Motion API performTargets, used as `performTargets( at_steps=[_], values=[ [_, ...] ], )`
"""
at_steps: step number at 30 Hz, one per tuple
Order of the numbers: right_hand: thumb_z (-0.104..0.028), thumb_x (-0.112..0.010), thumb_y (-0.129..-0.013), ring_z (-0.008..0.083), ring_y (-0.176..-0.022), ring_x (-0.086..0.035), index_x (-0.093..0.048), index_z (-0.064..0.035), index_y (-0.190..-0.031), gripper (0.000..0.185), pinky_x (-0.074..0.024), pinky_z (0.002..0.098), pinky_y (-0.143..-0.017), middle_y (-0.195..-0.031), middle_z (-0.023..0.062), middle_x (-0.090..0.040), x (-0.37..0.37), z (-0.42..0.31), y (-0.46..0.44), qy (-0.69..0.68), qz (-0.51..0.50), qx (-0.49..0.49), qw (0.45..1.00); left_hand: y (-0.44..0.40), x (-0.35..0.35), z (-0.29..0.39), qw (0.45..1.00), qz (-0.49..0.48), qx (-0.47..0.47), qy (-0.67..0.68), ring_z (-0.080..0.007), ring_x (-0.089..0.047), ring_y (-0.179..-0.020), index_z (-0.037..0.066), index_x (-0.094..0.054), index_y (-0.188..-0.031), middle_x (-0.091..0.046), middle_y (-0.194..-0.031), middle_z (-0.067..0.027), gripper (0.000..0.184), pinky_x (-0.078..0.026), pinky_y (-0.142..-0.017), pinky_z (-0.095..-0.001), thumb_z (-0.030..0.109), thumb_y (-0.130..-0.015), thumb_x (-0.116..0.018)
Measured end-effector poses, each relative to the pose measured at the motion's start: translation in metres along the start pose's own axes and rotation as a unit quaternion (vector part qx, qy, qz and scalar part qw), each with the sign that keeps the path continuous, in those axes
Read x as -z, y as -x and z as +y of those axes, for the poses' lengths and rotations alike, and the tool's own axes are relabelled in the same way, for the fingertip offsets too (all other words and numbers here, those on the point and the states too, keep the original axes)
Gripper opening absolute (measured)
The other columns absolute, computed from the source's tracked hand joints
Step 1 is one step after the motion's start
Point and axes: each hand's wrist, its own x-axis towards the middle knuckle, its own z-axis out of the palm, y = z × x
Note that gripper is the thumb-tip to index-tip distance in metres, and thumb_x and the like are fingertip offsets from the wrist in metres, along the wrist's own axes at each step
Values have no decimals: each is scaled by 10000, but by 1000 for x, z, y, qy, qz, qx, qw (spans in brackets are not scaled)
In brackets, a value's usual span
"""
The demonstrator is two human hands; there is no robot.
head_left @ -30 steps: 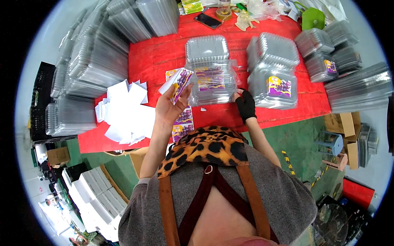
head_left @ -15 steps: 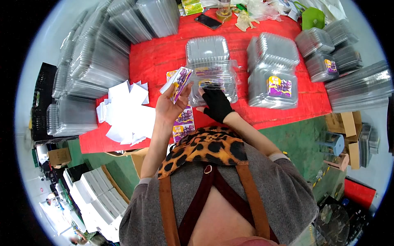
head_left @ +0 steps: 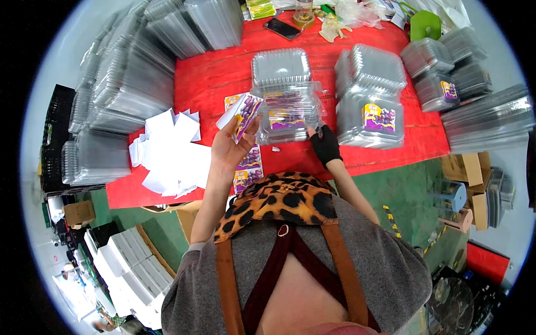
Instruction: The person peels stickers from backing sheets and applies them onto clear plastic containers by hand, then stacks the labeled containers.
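Note:
My left hand (head_left: 234, 146) is closed on a small stack of grape-printed labels (head_left: 247, 114), held up left of the clear plastic clamshell box (head_left: 267, 135). Through the box a purple and yellow grape label (head_left: 286, 119) shows. My right hand (head_left: 326, 146), in a black fingerless glove, is at the box's near right corner, thumb and fingertips closed at its edge. More grape labels (head_left: 249, 162) lie on the table below my left hand. A small white scrap (head_left: 276, 149) rests in front of the box.
Loose white papers (head_left: 177, 156) are heaped at left on the red table (head_left: 215, 72). Tall stacks of clear boxes (head_left: 131, 84) line the left side. Stacked, labelled boxes (head_left: 371, 125) stand at right. A phone (head_left: 282, 28), tape roll (head_left: 303, 19) and glove (head_left: 333, 28) lie at the back.
My right hand has moved right, off the label area to the box's near right corner, uncovering the label and a white scrap. My left hand stays in place with the labels.

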Motion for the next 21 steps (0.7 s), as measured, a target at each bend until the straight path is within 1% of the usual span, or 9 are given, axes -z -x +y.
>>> performTargets(
  at_steps=[2,5,8,11,14,17,20,21],
  values=[
    [-446,-652,-890,383,-1215,-532,-475,54,-1331,690,-408,419,-1038,-1303,269,-542,2,2,8,-29,19,43,998,2,4,0,1000,4,13,2,-295,-549,-1209,7,-379,-1412,-491,-1362,-232,450,-556,-681,-272,269,-1047,-364],
    [-418,-660,-895,373,-1212,-537,-508,39,-1306,634,-415,403,-1027,-1292,255,-555,-4,17,7,-35,47,73,996,4,8,0,999,25,32,-13,-302,-541,-1222,14,-375,-1411,-499,-1356,-218,447,-550,-676,-271,267,-1042,-391],
    [-364,-668,-889,352,-1205,-546,-525,22,-1294,577,-423,391,-1016,-1265,227,-583,-4,23,4,-39,49,27,998,4,11,-2,995,66,19,-79,-312,-571,-1189,20,-393,-1386,-531,-1326,-199,429,-552,-652,-270,268,-1037,-419],
    [-209,-633,-902,215,-1066,-591,-602,-12,-1226,380,-436,321,-954,-1089,102,-665,-12,38,-4,-138,83,23,987,7,7,-8,984,99,-11,-147,-318,-611,-1135,30,-416,-1357,-571,-1283,-183,401,-552,-620,-269,269,-1035,-434],
    [-111,-580,-860,174,-1008,-574,-613,2,-1221,380,-433,292,-924,-1065,64,-654,-7,46,-11,-320,25,-54,945,8,6,-10,979,110,-16,-172,-319,-645,-1079,42,-432,-1340,-604,-1244,-173,382,-548,-595,-265,273,-1036,-434],
    [-58,-511,-827,151,-963,-574,-613,13,-1226,418,-438,270,-881,-1065,73,-655,15,15,-8,-344,-35,-76,935,9,10,-10,977,110,-18,-183,-315,-659,-1052,51,-441,-1336,-619,-1223,-169,375,-544,-589,-267,275,-1035,-437],
    [-60,-494,-840,156,-942,-592,-610,1,-1242,422,-459,276,-862,-1088,82,-654,16,19,-15,-347,-30,-35,937,12,6,-12,970,121,-21,-211,-300,-667,-1038,61,-456,-1325,-635,-1200,-165,367,-542,-597,-286,278,-1029,-451],
    [-59,-498,-842,165,-943,-602,-593,-2,-1261,434,-472,285,-849,-1097,88,-654,20,13,-15,-390,-41,-63,918,14,3,-12,965,124,-20,-231,-292,-668,-1036,68,-461,-1322,-641,-1190,-161,364,-541,-601,-293,280,-1026,-457]
  ],
)
